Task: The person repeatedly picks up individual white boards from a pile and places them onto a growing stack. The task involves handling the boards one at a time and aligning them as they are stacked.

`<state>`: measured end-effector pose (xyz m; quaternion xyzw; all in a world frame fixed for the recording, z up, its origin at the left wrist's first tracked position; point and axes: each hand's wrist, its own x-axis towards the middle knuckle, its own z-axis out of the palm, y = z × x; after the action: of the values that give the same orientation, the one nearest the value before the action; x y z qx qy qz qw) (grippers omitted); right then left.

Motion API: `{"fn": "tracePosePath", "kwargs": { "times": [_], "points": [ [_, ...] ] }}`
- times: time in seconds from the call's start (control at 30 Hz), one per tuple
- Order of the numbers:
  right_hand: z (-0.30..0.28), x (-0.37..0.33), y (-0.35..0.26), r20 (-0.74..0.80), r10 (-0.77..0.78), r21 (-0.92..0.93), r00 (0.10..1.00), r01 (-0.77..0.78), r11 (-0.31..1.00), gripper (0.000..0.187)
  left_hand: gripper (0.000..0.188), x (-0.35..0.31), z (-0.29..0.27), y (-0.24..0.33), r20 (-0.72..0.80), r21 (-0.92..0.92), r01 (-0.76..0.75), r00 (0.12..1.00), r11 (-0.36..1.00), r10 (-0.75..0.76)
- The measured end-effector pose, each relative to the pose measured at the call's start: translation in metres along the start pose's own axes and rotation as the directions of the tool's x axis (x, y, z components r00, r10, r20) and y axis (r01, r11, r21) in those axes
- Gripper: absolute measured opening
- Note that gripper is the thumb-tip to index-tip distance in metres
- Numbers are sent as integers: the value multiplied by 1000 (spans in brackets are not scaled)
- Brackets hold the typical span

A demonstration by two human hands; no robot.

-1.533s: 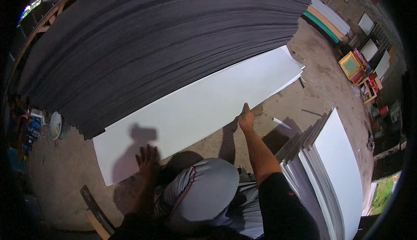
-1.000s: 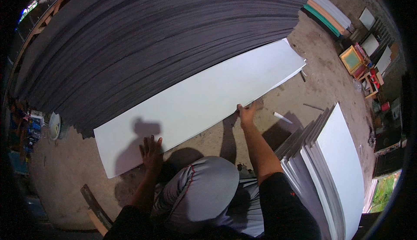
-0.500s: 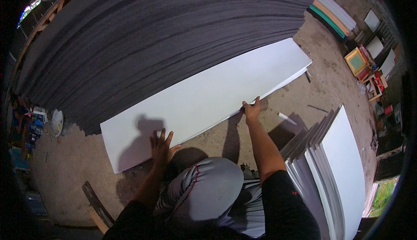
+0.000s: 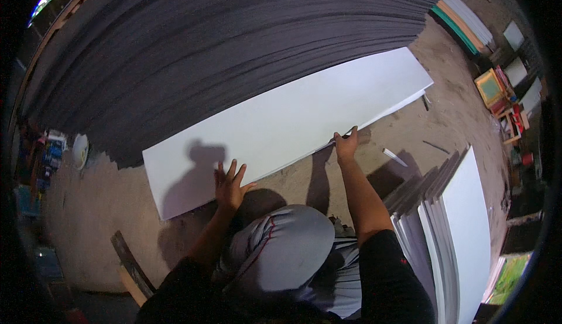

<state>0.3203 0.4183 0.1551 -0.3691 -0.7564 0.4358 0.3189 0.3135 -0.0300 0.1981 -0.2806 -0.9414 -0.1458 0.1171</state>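
Head view: we see a long white sheet lying flat across the middle of the frame, slanting from centre left to upper right, its far side running along the foot of the big dark stack. At least one more white layer shows under its near edge, toward the right end.

Our left hand, left of centre, is open, fingers spread over the near edge of the sheet with the thumb out to the right; it has hold of nothing, and we cannot tell how hard it presses. Our right hand, right of centre, is partly curled at the same edge, thumb and a finger apart on it; we cannot tell whether it truly grips.

As we judge it, the laying flat is done: the sheet is down along most of its length. What looks left is the near edge, where the layers do not sit quite even and a thin dark gap shows beside our right hand.

At lower right, more sheets stand leaning together, apart from the flat one. Between them and our right hand, a white strip lies on the floor, with a dark stick farther right.
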Motion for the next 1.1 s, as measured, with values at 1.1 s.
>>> {"fn": "tracePosePath", "kwargs": {
  "times": [1.1],
  "points": [
    [-16, -61, -109, 845, -117, -422, 522, 784, 455, 75, 102, 5, -16, -10, 251, 57, 66, 965, 996, -78]
  ]
}}
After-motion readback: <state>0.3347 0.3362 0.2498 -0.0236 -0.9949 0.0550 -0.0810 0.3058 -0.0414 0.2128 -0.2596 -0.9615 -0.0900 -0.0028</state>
